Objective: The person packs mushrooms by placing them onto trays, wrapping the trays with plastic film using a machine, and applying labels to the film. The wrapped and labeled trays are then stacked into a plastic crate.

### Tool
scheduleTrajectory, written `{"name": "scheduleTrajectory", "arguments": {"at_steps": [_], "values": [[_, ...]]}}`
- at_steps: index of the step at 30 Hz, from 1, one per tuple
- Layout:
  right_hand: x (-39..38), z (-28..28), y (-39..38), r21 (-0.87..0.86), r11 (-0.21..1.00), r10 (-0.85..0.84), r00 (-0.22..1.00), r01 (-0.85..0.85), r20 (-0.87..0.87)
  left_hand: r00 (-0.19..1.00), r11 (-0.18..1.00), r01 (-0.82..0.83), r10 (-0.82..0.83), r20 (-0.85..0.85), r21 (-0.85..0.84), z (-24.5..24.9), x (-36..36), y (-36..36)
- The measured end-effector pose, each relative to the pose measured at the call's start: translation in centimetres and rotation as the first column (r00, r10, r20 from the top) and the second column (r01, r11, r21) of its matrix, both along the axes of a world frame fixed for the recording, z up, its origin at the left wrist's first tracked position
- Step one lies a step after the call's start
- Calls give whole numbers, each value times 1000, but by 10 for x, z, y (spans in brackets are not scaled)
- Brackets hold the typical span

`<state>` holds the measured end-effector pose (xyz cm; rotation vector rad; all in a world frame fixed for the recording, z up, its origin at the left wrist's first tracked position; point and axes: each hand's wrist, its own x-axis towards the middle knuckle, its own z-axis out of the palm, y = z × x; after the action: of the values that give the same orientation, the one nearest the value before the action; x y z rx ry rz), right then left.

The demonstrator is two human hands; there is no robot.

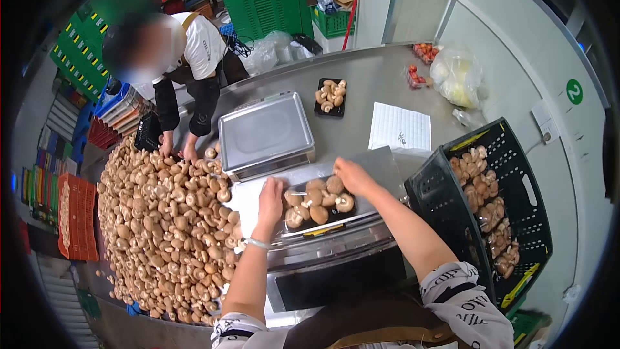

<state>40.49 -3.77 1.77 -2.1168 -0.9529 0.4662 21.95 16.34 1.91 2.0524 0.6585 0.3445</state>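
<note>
Between my hands a black tray of brown mushrooms (316,201) lies on the wrapping machine (381,167), with clear film over it. My left hand (270,201) is at the tray's left end, its fingers pressed together at the film. At the far right corner of the tray my right hand (351,174) has its fingers curled in a pinch, near the film's edge. Whatever is inside each hand's fingers is too small to make out. Just beyond my left hand is a steel scale (266,130) with a bare plate.
A large mushroom pile (168,226) covers the left side, where a co-worker (200,52) reaches in. Beyond the scale sits a filled tray (330,98). Paper (400,126) lies right of it. A dark crate (439,181) with wrapped packs stands at the right.
</note>
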Motion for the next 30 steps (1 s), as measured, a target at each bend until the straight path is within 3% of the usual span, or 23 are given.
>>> {"name": "scheduleTrajectory", "arguments": {"at_steps": [1, 4, 7, 8, 9, 11, 14, 15, 17, 20, 23, 25, 27, 30], "values": [[-3, -2, -1, 13, 999, 46, 999, -46, 20, 998, 990, 69, -68, -13, 121, 0, 1, 0], [-2, 0, -6, -10, 995, 96, 977, -100, -191, 991, 986, 121, -127, -46, -114, 7, -8, 3], [-10, 17, -26, 108, 986, 156, 916, -124, -369, 986, 785, 140, -163, 16, -603, 16, -16, 7], [-14, 22, -34, -42, 975, 195, 926, -220, -325, 961, 806, 233, -275, 5, -544, 17, -23, 3], [-18, 24, -42, -196, 933, 240, 928, -301, -284, 954, 838, 204, -286, -89, -506, 19, -31, -4], [-37, 12, -54, -165, 957, 206, 960, -238, -190, 947, 939, 274, -301, -110, -208, 21, -42, -16], [-54, 15, -70, 33, 967, 238, 946, -251, 221, 956, 956, 291, -292, 41, 28, 16, -56, -29], [-60, 18, -72, 59, 977, 189, 964, -203, 185, 951, 947, 292, -302, 66, 132, 17, -61, -32], [-74, 27, -73, 108, 989, 89, 990, -101, 109, 980, 980, 190, -193, 49, 67, 34, -68, -47], [-93, 71, -79, 85, 996, 8, 990, 4, -140, 994, 996, 26, -35, 105, 85, 85, -79, -77], [-107, 117, -91, 204, 979, 29, 971, 20, -236, 998, 1000, -14, 15, 63, -14, 127, -98, -92], [-120, 126, -105, 191, 981, 40, 967, 9, -251, 999, 991, 20, -24, -31, -129, 148, -118, -101], [-136, 130, -124, 160, 987, 62, 954, -15, -292, 999, 957, 25, -33, -24, -288, 135, -140, -112], [-159, 109, -150, 13, 997, 73, 917, -74, -393, 961, 904, -31, -90, -261, -425, 115, -163, -131]]}}
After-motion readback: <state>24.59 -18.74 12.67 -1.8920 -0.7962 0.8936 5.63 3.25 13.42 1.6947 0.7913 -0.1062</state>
